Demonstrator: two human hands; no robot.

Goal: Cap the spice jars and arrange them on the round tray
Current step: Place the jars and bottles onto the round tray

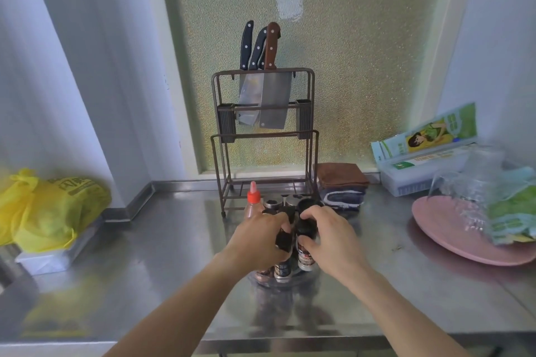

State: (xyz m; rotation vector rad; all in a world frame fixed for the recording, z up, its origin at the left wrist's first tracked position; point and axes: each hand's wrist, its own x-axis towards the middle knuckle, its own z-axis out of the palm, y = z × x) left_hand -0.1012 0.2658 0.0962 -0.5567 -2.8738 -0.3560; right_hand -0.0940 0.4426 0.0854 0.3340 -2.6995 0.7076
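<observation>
Several spice jars with black caps stand close together on a clear round tray [304, 280] in the middle of the steel counter. My left hand [258, 238] wraps around one black-capped jar [282, 265] on the tray's left side. My right hand [330, 236] grips the neighbouring jar [306, 252] by its black top. Two silver-topped jars [273, 202] stand behind them, and a bottle with a red nozzle cap [253, 197] rises at the back left. My hands hide most of the tray and the jar bodies.
A brown wire knife rack [262, 136] holding several knives stands just behind the tray. Folded cloths [342, 182] lie to its right. A pink plate [452, 236] with glassware and packets sits far right; a yellow bag [49, 206] on a white box sits far left.
</observation>
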